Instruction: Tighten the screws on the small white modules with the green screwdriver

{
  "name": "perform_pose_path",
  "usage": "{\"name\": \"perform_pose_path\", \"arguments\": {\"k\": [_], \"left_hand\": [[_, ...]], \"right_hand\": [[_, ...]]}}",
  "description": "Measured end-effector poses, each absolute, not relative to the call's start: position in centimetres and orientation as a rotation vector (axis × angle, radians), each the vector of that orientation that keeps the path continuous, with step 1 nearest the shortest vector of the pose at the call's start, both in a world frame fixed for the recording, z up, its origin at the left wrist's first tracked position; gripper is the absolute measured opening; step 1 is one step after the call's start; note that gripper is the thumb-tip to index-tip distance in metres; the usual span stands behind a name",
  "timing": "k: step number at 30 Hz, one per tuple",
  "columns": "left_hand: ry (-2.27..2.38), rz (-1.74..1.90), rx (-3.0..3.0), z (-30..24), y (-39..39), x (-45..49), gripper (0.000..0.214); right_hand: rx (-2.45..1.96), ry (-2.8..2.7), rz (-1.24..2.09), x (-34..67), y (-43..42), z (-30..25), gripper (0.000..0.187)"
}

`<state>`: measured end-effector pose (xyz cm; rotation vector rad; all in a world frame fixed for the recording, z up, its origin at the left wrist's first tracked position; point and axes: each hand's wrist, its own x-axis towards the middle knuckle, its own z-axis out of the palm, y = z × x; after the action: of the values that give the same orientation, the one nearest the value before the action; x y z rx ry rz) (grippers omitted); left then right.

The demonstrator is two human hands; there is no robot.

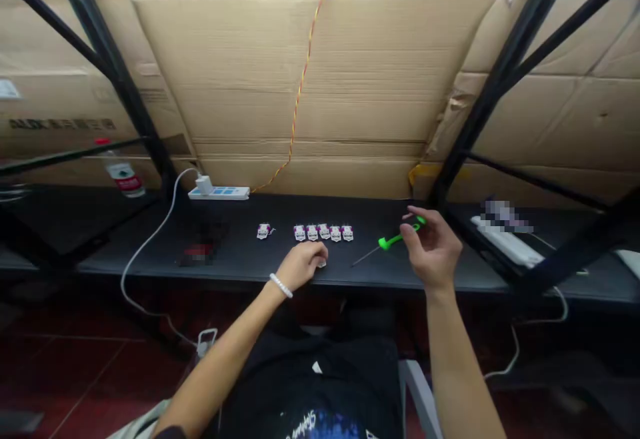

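Observation:
My right hand [434, 247] grips a green-handled screwdriver [395, 239] by the handle, its thin shaft pointing down-left over the black table [240, 262]. My left hand [301, 265], with a white bead bracelet on the wrist, is curled over a small white part [321, 263] at the table's front edge. Behind the left hand lies a row of several small white and red parts [323, 232]. One more such part [263, 231] lies apart to the left.
A white power strip [220, 192] with a plugged charger and white cable sits at the back. Cardboard sheets [350, 92] wall the rear behind black frame bars. A bottle [123, 173] stands far left; a second white strip [505, 242] lies right.

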<state>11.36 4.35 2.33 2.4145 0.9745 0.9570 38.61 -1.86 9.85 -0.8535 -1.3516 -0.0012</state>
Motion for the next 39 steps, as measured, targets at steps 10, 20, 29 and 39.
{"name": "perform_pose_path", "arguments": {"k": [10,20,29,39], "left_hand": [[1.003,0.924,2.452,2.3,4.4,11.3,0.017],[0.987,0.905,2.473,2.5,4.1,11.3,0.015],[1.081,0.964,2.329,2.3,3.9,11.7,0.017],[0.969,1.016,2.064,2.1,4.5,11.5,0.018]], "right_hand": [[-0.856,-1.364,0.007,38.7,-1.8,9.6,0.028],[-0.861,-1.354,0.003,38.5,-1.8,9.7,0.031],[-0.791,-1.338,0.169,35.0,-0.6,8.0,0.041],[-0.756,-1.27,0.2,32.2,1.4,6.8,0.042]]}}
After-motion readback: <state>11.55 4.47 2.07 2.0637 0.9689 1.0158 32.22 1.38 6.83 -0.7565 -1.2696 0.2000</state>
